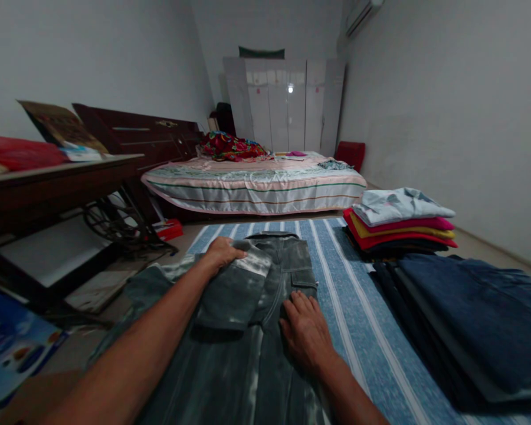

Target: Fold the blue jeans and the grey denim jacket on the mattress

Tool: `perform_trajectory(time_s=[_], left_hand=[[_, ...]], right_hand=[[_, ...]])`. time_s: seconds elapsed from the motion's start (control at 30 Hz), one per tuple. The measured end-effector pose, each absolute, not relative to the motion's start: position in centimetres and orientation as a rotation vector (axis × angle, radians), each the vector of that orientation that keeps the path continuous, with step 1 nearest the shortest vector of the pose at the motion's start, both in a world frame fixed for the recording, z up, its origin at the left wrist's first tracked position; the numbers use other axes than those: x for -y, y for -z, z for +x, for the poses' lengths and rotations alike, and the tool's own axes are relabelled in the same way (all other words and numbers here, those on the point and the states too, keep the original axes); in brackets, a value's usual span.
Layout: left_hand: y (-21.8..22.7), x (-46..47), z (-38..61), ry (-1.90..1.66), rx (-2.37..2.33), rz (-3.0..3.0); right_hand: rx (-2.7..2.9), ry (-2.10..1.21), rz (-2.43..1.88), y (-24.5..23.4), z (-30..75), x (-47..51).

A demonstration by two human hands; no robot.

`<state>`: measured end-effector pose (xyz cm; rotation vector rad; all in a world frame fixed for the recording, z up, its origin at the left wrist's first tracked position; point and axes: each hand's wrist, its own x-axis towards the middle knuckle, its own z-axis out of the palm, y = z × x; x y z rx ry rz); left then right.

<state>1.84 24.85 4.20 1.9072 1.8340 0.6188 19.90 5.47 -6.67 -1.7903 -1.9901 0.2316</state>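
A grey-green garment with pockets, likely cargo trousers [265, 277], lies spread on a blue striped cloth [349, 307] in front of me. My left hand [223, 252] reaches far forward and grips a folded part of the garment at its upper left, fingers curled over the fabric edge. My right hand [305, 330] lies flat on the garment's right side, just below a flap pocket [303, 277], fingers stretched out and pressing down.
A stack of dark blue jeans [478, 324] lies at the right. Behind it is a pile of folded shirts [400, 221], red, yellow and pale blue. A bed [256, 183], a white wardrobe [285, 106] and a sewing-machine table [57, 183] stand beyond.
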Motion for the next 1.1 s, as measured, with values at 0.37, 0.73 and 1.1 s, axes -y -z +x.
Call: perform_trajectory(time_s=[0.37,0.73,1.1], left_hand=[[-1.3,-21.3,0.9,-0.455,-2.043,2.224],[0.7,-12.3,3.8,-0.004,-1.851,2.59],[-5.6,-16.7,-1.8,-0.891,-1.755,1.664]], right_hand=[[2.039,-0.266,-1.763,6.6,19.8,-5.2],[2.047,-0.253,-1.771,6.6,19.8,-5.1],[2.055,-0.268,-1.767,6.2,19.8,-5.0]])
